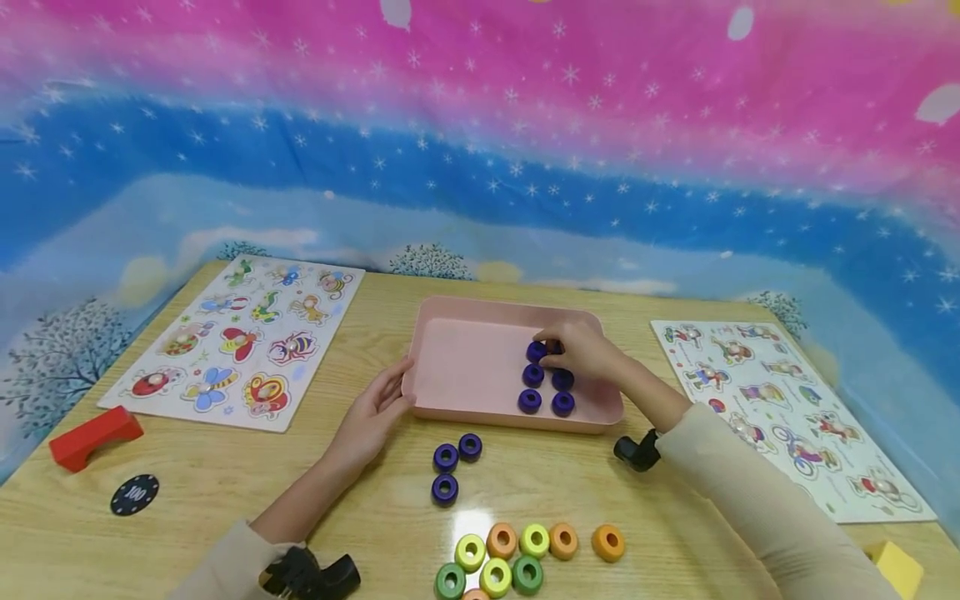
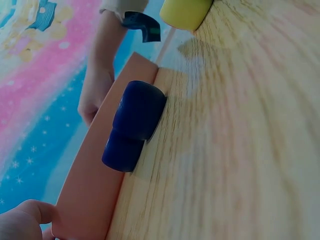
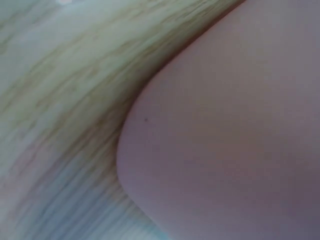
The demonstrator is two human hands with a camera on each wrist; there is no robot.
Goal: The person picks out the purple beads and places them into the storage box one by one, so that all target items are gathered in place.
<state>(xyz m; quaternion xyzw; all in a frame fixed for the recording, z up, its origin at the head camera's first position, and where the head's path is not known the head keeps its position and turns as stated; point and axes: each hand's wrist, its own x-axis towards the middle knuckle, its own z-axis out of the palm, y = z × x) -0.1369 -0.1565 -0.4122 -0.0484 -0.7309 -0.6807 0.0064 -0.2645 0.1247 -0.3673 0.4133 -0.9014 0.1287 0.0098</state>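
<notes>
A shallow pink tray (image 1: 465, 358) lies on the wooden table. My left hand (image 1: 371, 417) grips its near left corner, the thumb (image 2: 37, 211) against the outer wall. Inside the tray's right half, several dark purple rings (image 1: 533, 375) form two columns. My right hand (image 1: 581, 350) reaches over them with curled fingers and pinches a ring at the far end of the right column, mostly hidden by the fingers. In front of the tray lie three more purple rings (image 1: 446, 457). A blurred pinkish curved surface (image 3: 215, 130) fills much of the right wrist view.
Several yellow rings (image 1: 470, 552), green rings (image 1: 451, 581) and orange rings (image 1: 608, 542) lie at the near edge. Picture boards flank the tray, an insect board (image 1: 247, 342) left and another board (image 1: 780, 408) right. A red block (image 1: 96, 437), black chip (image 1: 135, 494) and yellow block (image 1: 896, 569) lie outward.
</notes>
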